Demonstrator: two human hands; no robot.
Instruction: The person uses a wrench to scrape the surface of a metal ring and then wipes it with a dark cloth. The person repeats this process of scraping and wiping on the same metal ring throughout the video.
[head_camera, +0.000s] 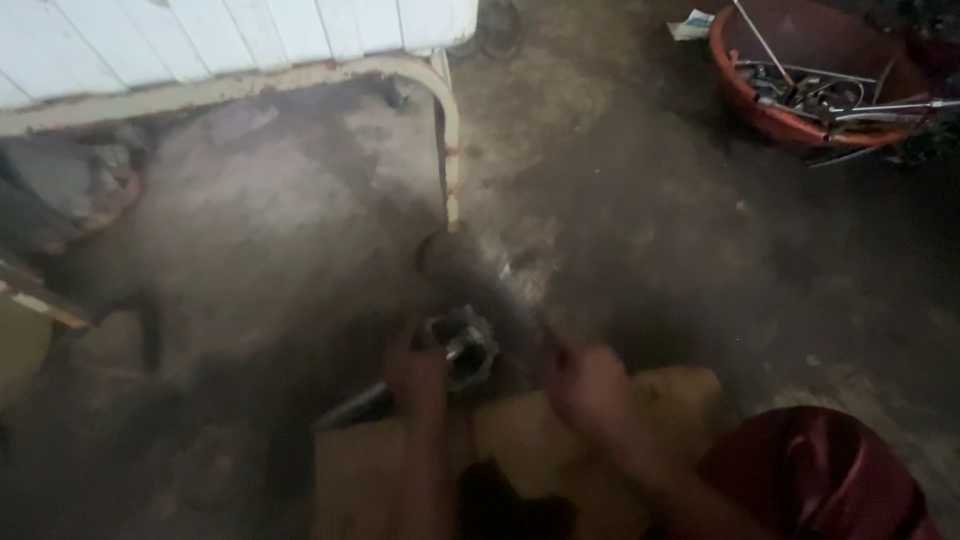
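Both hands worked low in the blurred, dim view, just below centre. The left hand (418, 375) was curled about a small round metal part (465, 340), its fingers seeming to pinch the part's near edge, though the blur left the exact hold unclear. The right hand (585, 390) lay at about four o'clock from that part, fingers bent beside the lower end of a dark cylindrical piece (478, 280); whether it gripped the cylinder or only touched it could not be told. The cylinder slanted up toward eleven o'clock, its far end close to the foot of a rusty white metal frame leg (452, 140). Under the hands sat a tan, cardboard-like sheet (520, 440) on the dirt floor (680, 250). At five o'clock was a dark red rounded thing (810, 470). Far off at one o'clock stood an orange basin (790, 120) filled with metal tools and rods.
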